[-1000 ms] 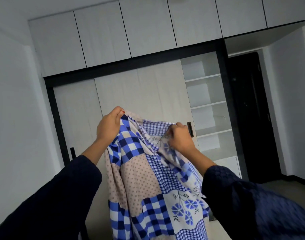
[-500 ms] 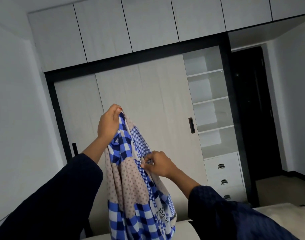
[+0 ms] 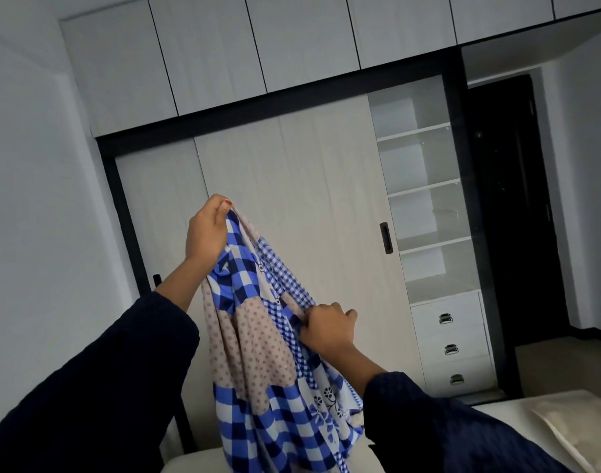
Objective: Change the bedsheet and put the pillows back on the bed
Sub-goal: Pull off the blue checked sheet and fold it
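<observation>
A patchwork bedsheet (image 3: pixel 258 353) in blue checks, beige dots and flower prints hangs bunched in front of me. My left hand (image 3: pixel 207 230) pinches its top edge, raised high. My right hand (image 3: pixel 328 327) grips the same edge lower down and to the right, fingers curled round the cloth. The sheet's lower part drops out of view at the bottom. A pale bed (image 3: pixel 496 414) shows at the lower right, with a cream pillow (image 3: pixel 578 428) lying on it.
A wardrobe with light sliding doors (image 3: pixel 292 216) fills the wall ahead. Open shelves (image 3: pixel 421 199) and three drawers (image 3: pixel 452 346) stand at its right. A dark doorway (image 3: pixel 517 213) lies further right. A white wall (image 3: pixel 29 216) is on the left.
My right hand slid down the sheet's edge from beside my left hand to well below it. The view tipped downward, bringing the bed and pillow in.
</observation>
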